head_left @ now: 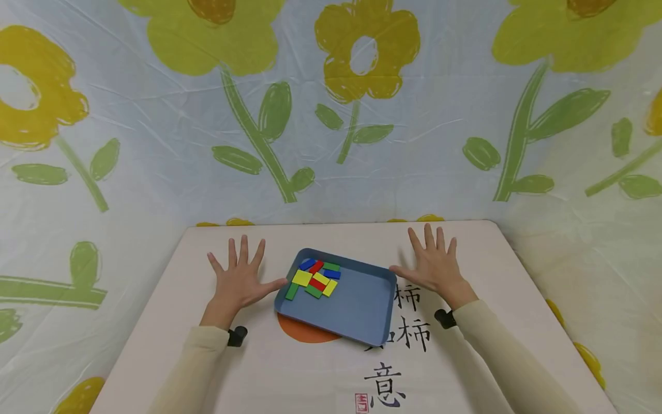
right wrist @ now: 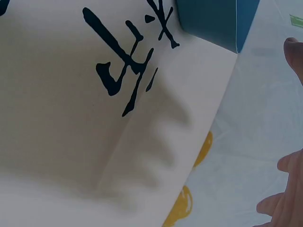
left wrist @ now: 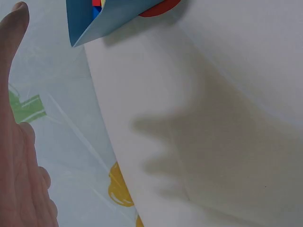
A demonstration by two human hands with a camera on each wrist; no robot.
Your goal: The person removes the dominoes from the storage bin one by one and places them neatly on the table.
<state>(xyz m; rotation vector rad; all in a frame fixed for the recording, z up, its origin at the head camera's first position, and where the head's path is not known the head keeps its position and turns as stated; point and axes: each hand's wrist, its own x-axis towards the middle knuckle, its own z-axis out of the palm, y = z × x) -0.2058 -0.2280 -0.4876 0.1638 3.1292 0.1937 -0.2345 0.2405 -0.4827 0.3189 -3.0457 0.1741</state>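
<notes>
I've got coloured blocks [head_left: 302, 278] crowding the left end of the blue tray [head_left: 357, 310], which partly covers an orange disc [head_left: 305, 332] and black characters [head_left: 384, 385] on the table [head_left: 269, 379], its long axis slanting from far left to near right, between the left hand [head_left: 237, 286] and right hand [head_left: 436, 268], both splayed wide, empty.

This looks like a screened-off booth: creased white flower-printed sheeting [head_left: 414, 167] surrounds a pale pink table [head_left: 300, 379] left, right and far.
</notes>
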